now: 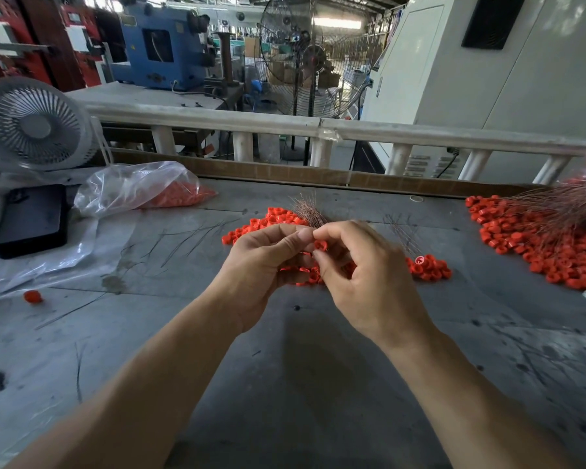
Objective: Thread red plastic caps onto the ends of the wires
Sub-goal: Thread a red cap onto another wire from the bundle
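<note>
A single wide-angle view looks from the person's head, forward and down across the grey table (285, 384). Both forearms reach in from the bottom edge, so the camera sits close above the work. Farther off, the white railing (318, 125) and workshop fill the upper frame.

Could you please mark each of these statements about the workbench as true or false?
1. The right hand pinches a red cap. True.
2. The left hand lies flat and empty on the table. False: it is raised, gripping a bundle of wires.
3. A clear plastic bag of caps lies at the far left of the table. True.
4. The small white fan stands to the right. False: it stands at the left.
5. The black case sits on the pile of capped wires. False: they lie at opposite sides.
</note>
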The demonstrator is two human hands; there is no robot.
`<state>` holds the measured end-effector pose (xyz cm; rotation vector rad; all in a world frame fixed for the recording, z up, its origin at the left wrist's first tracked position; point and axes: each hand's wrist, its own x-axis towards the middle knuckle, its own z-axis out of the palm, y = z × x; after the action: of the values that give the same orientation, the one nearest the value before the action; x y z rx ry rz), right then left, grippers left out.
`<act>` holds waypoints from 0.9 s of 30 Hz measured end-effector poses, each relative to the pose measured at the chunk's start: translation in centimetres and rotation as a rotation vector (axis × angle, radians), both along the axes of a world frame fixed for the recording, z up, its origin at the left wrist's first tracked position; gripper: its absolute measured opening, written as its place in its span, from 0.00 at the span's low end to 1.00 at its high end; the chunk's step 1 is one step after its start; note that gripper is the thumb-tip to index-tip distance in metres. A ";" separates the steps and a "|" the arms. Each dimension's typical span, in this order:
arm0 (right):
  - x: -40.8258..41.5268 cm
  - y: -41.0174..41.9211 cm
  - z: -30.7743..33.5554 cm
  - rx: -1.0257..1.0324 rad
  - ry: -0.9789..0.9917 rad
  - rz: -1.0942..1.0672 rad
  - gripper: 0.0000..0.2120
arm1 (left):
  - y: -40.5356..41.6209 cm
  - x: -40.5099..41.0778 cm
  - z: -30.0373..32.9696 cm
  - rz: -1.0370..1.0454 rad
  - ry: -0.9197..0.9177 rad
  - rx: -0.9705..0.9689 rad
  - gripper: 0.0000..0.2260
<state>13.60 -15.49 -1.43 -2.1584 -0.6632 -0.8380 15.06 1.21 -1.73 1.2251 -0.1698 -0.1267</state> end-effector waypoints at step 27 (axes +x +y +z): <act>1.0 -0.8 -0.9 0.002 0.149 0.077 0.09 | 1.1 0.6 0.5 0.195 0.109 -0.218 0.05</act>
<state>14.57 -16.26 -2.28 -2.1544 -0.6639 -0.6307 15.68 2.34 -1.20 1.0081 0.0314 -0.0042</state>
